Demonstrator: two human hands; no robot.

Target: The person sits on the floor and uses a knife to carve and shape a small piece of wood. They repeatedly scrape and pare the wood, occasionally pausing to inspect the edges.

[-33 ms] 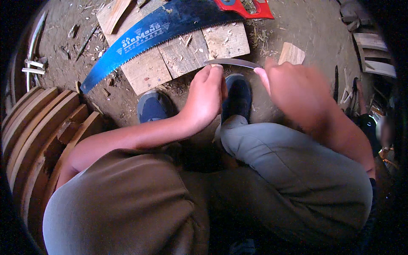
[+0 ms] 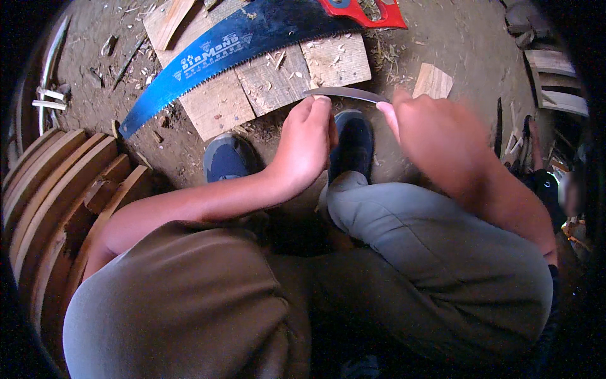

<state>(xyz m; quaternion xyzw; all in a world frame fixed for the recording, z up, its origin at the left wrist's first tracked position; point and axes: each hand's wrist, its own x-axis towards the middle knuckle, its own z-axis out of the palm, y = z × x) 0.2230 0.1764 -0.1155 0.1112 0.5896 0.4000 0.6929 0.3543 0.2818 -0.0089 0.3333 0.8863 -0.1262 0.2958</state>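
Note:
My right hand (image 2: 445, 132) is closed around the handle of a knife, which is hidden inside the fist and slightly blurred. The knife's thin curved blade (image 2: 356, 94) points left, its tip reaching past my left thumb. My left hand (image 2: 304, 139) is closed, with the thumb up against the blade near its tip. Whatever lies inside those fingers is hidden. Just beyond the hands, a large blue handsaw (image 2: 221, 54) with a red handle (image 2: 385, 14) lies across short wooden boards (image 2: 218, 104), teeth toward me.
Curved wooden pieces (image 2: 44, 183) are stacked at my left. A pale wood block (image 2: 433, 81) lies on the dirt floor beyond my right hand, among scattered shavings. More wood pieces (image 2: 555, 62) sit at the far right, with another person (image 2: 546, 189) partly visible below them.

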